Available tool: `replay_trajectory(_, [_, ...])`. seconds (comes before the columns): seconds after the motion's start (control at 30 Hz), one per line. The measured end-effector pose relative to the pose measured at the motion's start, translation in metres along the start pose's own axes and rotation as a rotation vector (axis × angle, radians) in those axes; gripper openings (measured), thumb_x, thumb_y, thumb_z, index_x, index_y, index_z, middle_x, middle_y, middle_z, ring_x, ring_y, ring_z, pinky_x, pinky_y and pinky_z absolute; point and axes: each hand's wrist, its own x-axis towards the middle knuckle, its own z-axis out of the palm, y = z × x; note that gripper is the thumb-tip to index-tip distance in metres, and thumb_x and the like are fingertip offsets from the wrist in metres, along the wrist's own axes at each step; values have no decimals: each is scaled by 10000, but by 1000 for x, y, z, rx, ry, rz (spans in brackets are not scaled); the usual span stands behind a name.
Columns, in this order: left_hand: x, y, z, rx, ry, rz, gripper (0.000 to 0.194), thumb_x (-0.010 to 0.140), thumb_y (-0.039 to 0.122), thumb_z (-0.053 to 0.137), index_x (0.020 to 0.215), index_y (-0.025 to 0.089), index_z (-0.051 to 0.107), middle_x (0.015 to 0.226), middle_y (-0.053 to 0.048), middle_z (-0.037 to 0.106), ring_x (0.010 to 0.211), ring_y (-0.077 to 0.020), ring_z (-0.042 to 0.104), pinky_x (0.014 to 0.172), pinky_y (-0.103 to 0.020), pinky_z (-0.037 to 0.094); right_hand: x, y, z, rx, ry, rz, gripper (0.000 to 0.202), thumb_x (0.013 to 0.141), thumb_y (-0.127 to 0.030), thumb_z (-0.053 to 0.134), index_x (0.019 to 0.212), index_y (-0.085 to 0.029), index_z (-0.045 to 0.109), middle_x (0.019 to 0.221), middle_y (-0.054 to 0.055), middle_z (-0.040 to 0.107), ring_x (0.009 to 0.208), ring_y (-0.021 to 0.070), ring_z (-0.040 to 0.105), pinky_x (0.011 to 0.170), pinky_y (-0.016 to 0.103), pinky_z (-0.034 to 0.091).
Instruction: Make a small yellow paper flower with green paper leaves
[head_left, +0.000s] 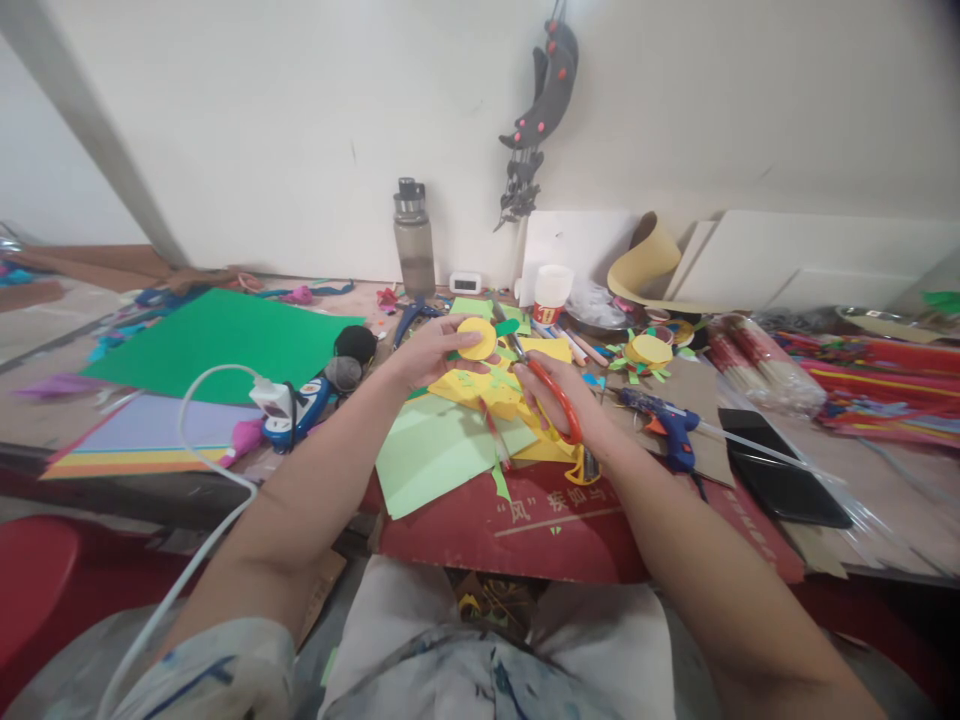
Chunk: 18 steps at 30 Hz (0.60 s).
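Observation:
My left hand (442, 350) is closed on a round yellow paper disc (477, 339), gripped at its left edge. A small green paper piece (508, 327) sticks out to the right of the disc; I cannot tell whether it is joined to it. In my right hand (559, 392) is a pair of scissors (555, 400) with red-orange handles, its blades pointing up and left near the green piece. Under both hands lie yellow paper scraps (454, 385) and light green paper sheets (431, 450).
A blue glue gun (675, 430) and a black phone (780, 465) lie to the right. A yellow-green paper flower (649, 350) sits behind them. A water bottle (414, 240) and a paper cup (553, 292) stand at the back. Left are a green sheet (225, 345) and a power strip (292, 410).

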Motion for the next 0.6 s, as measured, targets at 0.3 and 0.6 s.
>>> replay_trajectory(0.3, [-1, 5, -3, 50, -7, 1, 438, 724, 304, 844, 1074, 107, 669, 982, -135, 762, 815, -235, 772, 574, -224, 581, 1, 2, 1, 6, 24, 1, 344, 952, -527, 507, 777, -243, 422, 570, -55, 451, 391, 92, 424, 314, 204, 361])
replay_trajectory(0.6, [-13, 21, -29, 183, -109, -122, 659, 756, 271, 820, 1350, 77, 612, 809, -132, 769, 717, -258, 769, 492, -229, 494, 7, 10, -19, 28, -71, -121, 421, 827, -615, 668, 905, -226, 527, 775, -13, 491, 728, 148, 497, 657, 287, 555])
